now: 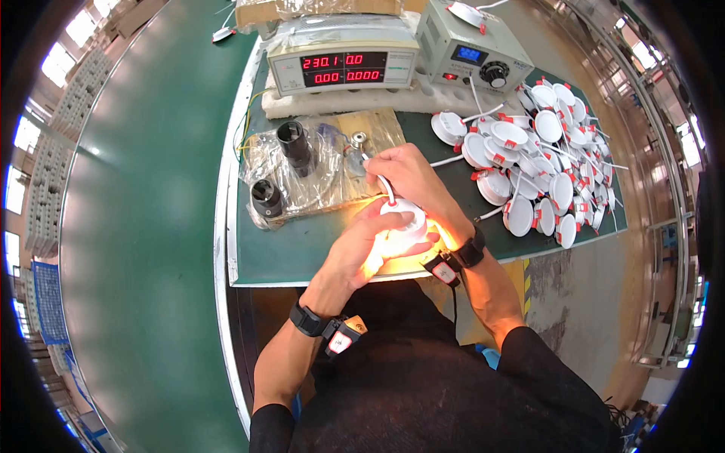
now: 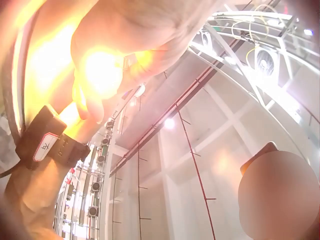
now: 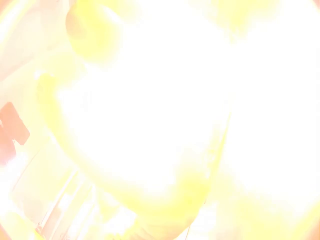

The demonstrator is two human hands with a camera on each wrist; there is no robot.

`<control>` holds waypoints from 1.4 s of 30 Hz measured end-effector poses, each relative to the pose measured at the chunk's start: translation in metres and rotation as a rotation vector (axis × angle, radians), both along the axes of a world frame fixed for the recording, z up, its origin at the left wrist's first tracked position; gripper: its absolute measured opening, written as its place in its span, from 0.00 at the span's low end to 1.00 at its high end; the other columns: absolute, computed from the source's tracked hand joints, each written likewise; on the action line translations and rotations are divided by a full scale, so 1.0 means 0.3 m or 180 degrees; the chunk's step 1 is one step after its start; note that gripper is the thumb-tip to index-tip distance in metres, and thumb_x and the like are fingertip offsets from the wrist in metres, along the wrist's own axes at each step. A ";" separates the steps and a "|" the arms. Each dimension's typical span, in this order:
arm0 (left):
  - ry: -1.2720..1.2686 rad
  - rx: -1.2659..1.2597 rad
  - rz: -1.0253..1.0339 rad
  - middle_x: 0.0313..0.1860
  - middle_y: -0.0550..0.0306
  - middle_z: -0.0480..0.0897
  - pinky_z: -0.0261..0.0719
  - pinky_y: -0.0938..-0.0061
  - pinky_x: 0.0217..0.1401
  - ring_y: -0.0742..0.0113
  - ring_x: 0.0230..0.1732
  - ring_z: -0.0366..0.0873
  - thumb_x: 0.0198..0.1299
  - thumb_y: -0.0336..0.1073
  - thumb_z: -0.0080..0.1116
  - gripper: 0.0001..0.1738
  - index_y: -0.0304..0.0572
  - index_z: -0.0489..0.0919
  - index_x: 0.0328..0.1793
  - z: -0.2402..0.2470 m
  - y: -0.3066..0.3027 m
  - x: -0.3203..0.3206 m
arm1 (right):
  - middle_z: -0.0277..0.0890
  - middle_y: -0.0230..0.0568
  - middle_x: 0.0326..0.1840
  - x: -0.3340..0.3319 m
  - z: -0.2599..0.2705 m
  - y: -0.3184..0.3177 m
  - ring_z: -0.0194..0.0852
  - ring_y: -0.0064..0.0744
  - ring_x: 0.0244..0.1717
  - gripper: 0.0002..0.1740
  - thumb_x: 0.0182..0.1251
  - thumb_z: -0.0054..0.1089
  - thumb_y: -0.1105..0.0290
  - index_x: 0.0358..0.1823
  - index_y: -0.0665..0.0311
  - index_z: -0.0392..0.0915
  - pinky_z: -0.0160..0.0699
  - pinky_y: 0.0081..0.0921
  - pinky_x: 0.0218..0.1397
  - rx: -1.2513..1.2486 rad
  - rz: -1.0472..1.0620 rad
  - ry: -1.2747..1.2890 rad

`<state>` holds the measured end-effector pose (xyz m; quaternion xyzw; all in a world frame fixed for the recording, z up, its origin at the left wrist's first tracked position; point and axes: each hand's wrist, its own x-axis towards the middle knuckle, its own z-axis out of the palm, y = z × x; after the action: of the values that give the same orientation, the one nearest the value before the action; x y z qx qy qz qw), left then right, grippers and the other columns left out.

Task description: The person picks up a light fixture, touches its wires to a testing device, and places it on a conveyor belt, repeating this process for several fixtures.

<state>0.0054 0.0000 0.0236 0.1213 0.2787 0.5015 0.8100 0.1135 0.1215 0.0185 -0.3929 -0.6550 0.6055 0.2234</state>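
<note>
Glowing brightly, a round white downlight (image 1: pixel 406 219) sits in my left hand (image 1: pixel 355 245), whose thumb lies across its back. My right hand (image 1: pixel 414 175) pinches the end of the downlight's short white cable (image 1: pixel 387 186), close by a round metal fitting (image 1: pixel 359 140) on the plastic-covered board (image 1: pixel 332 198). Warm light spills over both hands and the table edge. The left wrist view shows the lit face (image 2: pixel 102 75) as a blown-out spot beneath the left hand. Glare washes out most of the right wrist view.
Many white downlights (image 1: pixel 547 126) with red clips are heaped at the right. Two black cylindrical sockets (image 1: pixel 294 143) stand on the board. Behind are a meter with red digits (image 1: pixel 343 68) and a grey box with a knob (image 1: pixel 476 53). Green floor (image 1: pixel 151 226) lies left.
</note>
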 end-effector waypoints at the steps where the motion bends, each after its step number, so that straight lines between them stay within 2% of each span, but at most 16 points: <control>1: -0.0169 0.0037 0.0055 0.62 0.44 0.79 0.81 0.48 0.70 0.42 0.64 0.80 0.68 0.30 0.59 0.23 0.34 0.70 0.68 -0.015 -0.003 0.001 | 0.69 0.29 0.15 -0.001 -0.008 -0.002 0.62 0.16 0.18 0.18 0.67 0.61 0.64 0.24 0.71 0.81 0.58 0.23 0.21 -0.0011 -0.0012 -0.0003; 9: 0.0193 0.0043 0.0045 0.63 0.47 0.79 0.83 0.49 0.70 0.47 0.63 0.80 0.65 0.22 0.59 0.25 0.34 0.70 0.68 -0.012 0.001 0.012 | 0.71 0.32 0.16 -0.002 -0.027 0.012 0.64 0.18 0.18 0.16 0.65 0.61 0.66 0.26 0.73 0.82 0.63 0.25 0.22 0.0064 -0.0019 -0.0059; 16: 0.0256 0.0105 0.0177 0.60 0.49 0.80 0.84 0.47 0.68 0.52 0.60 0.82 0.66 0.22 0.59 0.22 0.34 0.72 0.66 -0.064 0.008 0.020 | 0.72 0.32 0.16 -0.002 -0.056 0.026 0.65 0.19 0.18 0.16 0.65 0.61 0.65 0.26 0.73 0.83 0.64 0.25 0.23 0.0323 0.0106 -0.0058; 24: 0.0233 0.0097 0.0158 0.59 0.49 0.81 0.85 0.47 0.68 0.51 0.61 0.82 0.67 0.22 0.59 0.22 0.34 0.71 0.66 -0.032 0.003 0.028 | 0.72 0.32 0.16 -0.004 -0.044 0.020 0.65 0.19 0.18 0.16 0.65 0.61 0.65 0.26 0.72 0.84 0.63 0.25 0.23 0.0062 0.0004 -0.0145; 27: 0.0277 0.0135 0.0126 0.59 0.48 0.81 0.83 0.45 0.69 0.49 0.61 0.82 0.70 0.27 0.57 0.20 0.33 0.71 0.66 -0.022 -0.002 0.025 | 0.72 0.32 0.16 -0.004 -0.044 0.020 0.65 0.19 0.19 0.16 0.65 0.61 0.64 0.27 0.71 0.84 0.64 0.25 0.24 0.0206 0.0020 -0.0193; 30: -0.0233 -0.0172 0.0179 0.59 0.47 0.81 0.82 0.43 0.69 0.46 0.61 0.81 0.75 0.35 0.54 0.20 0.32 0.71 0.67 -0.018 0.003 0.011 | 0.72 0.33 0.17 -0.001 -0.097 0.043 0.66 0.19 0.20 0.16 0.65 0.61 0.63 0.28 0.71 0.84 0.64 0.26 0.25 0.0616 0.0178 -0.0172; 33: -0.0228 -0.0073 0.0164 0.60 0.44 0.80 0.81 0.42 0.68 0.46 0.62 0.81 0.77 0.42 0.50 0.23 0.31 0.70 0.68 -0.022 -0.001 0.008 | 0.72 0.32 0.17 0.000 -0.064 0.030 0.67 0.19 0.21 0.16 0.65 0.62 0.63 0.28 0.71 0.84 0.64 0.25 0.25 0.0487 0.0132 -0.0150; 36: -0.0097 -0.0146 0.0267 0.59 0.44 0.82 0.84 0.42 0.64 0.48 0.59 0.84 0.77 0.44 0.51 0.24 0.30 0.71 0.67 -0.043 0.001 0.016 | 0.72 0.31 0.17 0.004 -0.049 0.018 0.67 0.18 0.22 0.17 0.66 0.62 0.62 0.27 0.70 0.83 0.62 0.25 0.25 0.0310 0.0019 -0.0212; 37: 0.0091 0.0059 0.0174 0.56 0.45 0.83 0.86 0.45 0.62 0.49 0.56 0.85 0.77 0.44 0.51 0.22 0.32 0.73 0.65 -0.079 0.007 0.018 | 0.72 0.31 0.17 0.007 -0.050 0.018 0.67 0.18 0.22 0.17 0.66 0.62 0.62 0.27 0.70 0.83 0.62 0.25 0.25 0.0303 0.0016 -0.0233; 38: 0.0326 0.0265 0.0149 0.53 0.46 0.85 0.87 0.47 0.59 0.51 0.53 0.87 0.77 0.44 0.51 0.21 0.33 0.74 0.63 -0.107 0.009 0.011 | 0.72 0.30 0.17 0.017 -0.069 0.020 0.67 0.18 0.22 0.17 0.67 0.62 0.61 0.26 0.69 0.83 0.61 0.24 0.25 0.0621 0.0134 0.0117; 39: 0.0384 0.0235 0.0349 0.47 0.48 0.87 0.90 0.56 0.53 0.53 0.49 0.89 0.76 0.41 0.52 0.17 0.36 0.77 0.60 -0.103 -0.001 0.024 | 0.71 0.28 0.18 0.013 -0.060 0.011 0.66 0.17 0.23 0.17 0.67 0.63 0.60 0.26 0.66 0.83 0.62 0.24 0.27 0.0385 -0.0094 -0.0223; 40: 0.0840 0.0398 0.0583 0.42 0.52 0.87 0.90 0.64 0.46 0.61 0.45 0.89 0.75 0.40 0.56 0.14 0.38 0.79 0.56 -0.112 -0.018 0.017 | 0.70 0.25 0.19 0.008 -0.105 0.046 0.65 0.16 0.24 0.18 0.70 0.63 0.58 0.26 0.65 0.84 0.60 0.24 0.27 0.0927 0.0110 -0.0260; 41: 0.1487 0.0508 0.0790 0.39 0.58 0.86 0.85 0.72 0.40 0.71 0.39 0.85 0.74 0.41 0.60 0.13 0.37 0.83 0.51 -0.102 -0.051 0.009 | 0.72 0.25 0.21 0.014 -0.133 0.057 0.66 0.15 0.24 0.18 0.74 0.62 0.58 0.31 0.65 0.84 0.61 0.22 0.27 0.0419 0.0231 0.0013; 42: 0.2142 0.0597 0.1050 0.35 0.64 0.85 0.79 0.77 0.38 0.77 0.35 0.80 0.74 0.43 0.61 0.15 0.38 0.85 0.48 -0.084 -0.095 -0.008 | 0.69 0.23 0.21 -0.015 -0.052 -0.021 0.63 0.13 0.22 0.18 0.76 0.60 0.57 0.32 0.63 0.82 0.57 0.20 0.23 -0.0470 -0.0162 0.0418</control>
<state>0.0029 -0.0284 -0.0016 0.3062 0.4977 0.5805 0.5670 0.1091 0.1153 0.0028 -0.3843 -0.5824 0.6708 0.2515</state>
